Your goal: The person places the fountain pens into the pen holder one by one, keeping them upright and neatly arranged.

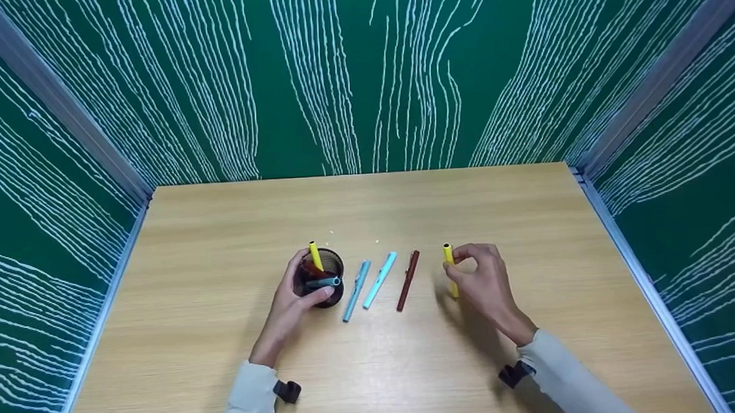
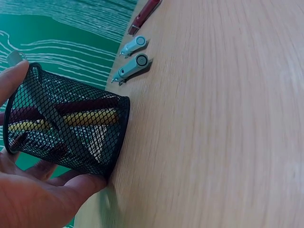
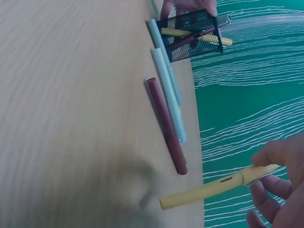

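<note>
My left hand [image 1: 288, 306] grips a black mesh pen cup [image 2: 90, 156] from its left side, thumb near the rim. Inside it lean a yellow pen [image 1: 316, 257], a dark red pen and a blue pen [image 1: 325, 282]. My right hand [image 1: 487, 282] pinches another yellow pen [image 3: 204, 191] near its upper end, its lower end pointing down toward the table. Between the hands lie a blue pen [image 1: 357, 291], a light turquoise pen [image 1: 380, 280] and a dark red pen [image 1: 408, 280], roughly side by side and slightly slanted.
The wooden tabletop [image 1: 374, 367] runs back to green walls [image 1: 362, 76] with white wavy lines, framed by metal posts. A few tiny pale specks lie behind the cup. Each wrist wears a small black device [image 1: 287, 391].
</note>
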The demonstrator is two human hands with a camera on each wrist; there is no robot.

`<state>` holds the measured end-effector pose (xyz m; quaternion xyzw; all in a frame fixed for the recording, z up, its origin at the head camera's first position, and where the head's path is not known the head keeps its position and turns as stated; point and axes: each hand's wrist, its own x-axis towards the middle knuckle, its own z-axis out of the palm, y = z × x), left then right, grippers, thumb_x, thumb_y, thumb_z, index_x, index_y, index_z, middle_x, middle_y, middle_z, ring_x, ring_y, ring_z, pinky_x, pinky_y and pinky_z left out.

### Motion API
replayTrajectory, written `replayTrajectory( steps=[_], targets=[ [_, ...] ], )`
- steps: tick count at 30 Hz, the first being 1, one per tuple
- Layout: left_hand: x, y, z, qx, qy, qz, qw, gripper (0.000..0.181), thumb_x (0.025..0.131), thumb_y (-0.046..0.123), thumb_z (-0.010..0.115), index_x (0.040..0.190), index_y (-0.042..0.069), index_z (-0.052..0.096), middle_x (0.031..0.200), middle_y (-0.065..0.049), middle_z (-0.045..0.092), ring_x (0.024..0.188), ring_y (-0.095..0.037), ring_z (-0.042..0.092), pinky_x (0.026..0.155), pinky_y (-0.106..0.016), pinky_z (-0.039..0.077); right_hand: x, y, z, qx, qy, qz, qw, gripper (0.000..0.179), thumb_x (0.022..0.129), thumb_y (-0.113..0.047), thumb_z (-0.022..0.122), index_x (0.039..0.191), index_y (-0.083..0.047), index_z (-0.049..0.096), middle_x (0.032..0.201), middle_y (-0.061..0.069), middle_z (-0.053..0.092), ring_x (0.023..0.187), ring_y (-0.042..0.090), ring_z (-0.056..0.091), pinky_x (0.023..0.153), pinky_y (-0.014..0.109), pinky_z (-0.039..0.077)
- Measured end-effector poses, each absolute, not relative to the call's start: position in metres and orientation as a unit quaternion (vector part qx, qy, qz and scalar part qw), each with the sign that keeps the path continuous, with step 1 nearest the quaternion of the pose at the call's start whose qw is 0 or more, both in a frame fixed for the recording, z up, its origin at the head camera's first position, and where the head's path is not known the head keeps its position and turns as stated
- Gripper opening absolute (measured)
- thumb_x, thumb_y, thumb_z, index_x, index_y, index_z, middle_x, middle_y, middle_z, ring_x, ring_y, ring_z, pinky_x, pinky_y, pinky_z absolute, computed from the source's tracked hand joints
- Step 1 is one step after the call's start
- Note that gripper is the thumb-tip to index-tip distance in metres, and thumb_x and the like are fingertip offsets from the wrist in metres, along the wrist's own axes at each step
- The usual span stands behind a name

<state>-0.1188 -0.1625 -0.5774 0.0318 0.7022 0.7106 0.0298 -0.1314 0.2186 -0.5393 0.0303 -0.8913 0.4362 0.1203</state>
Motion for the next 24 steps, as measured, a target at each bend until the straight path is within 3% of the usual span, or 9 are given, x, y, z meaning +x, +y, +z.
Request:
replayTrajectory(
  steps=[15,24],
  targets=[
    [-0.119,-0.165,-0.579,0.036,0.714,0.699,0.026,0.089,0.092,0.015,0.089,0.167,0.02,0.042,0.164,-0.015,0.05,0.154,-0.034,0.044,0.129,-0.055,0.026,-0.141,0.196,-0.523,0.047,-0.871,0.476,0.111,0.012,0.09,-0.005,0.087,0.099,-0.003,0.08,0.099,0.011,0.078,0.112,0.03,0.06,0.101,0.052,0.046],
    [-0.119,-0.164,-0.579,0.046,0.71,0.702,0.03,0.09,0.092,0.01,0.088,0.168,0.018,0.04,0.16,-0.017,0.054,0.149,-0.032,0.049,0.126,-0.048,0.033,-0.148,0.184,-0.511,0.041,-0.855,0.507,0.101,0.011,0.09,-0.005,0.087,0.096,-0.002,0.079,0.099,0.013,0.079,0.106,0.031,0.065,0.099,0.053,0.051]
  ],
)
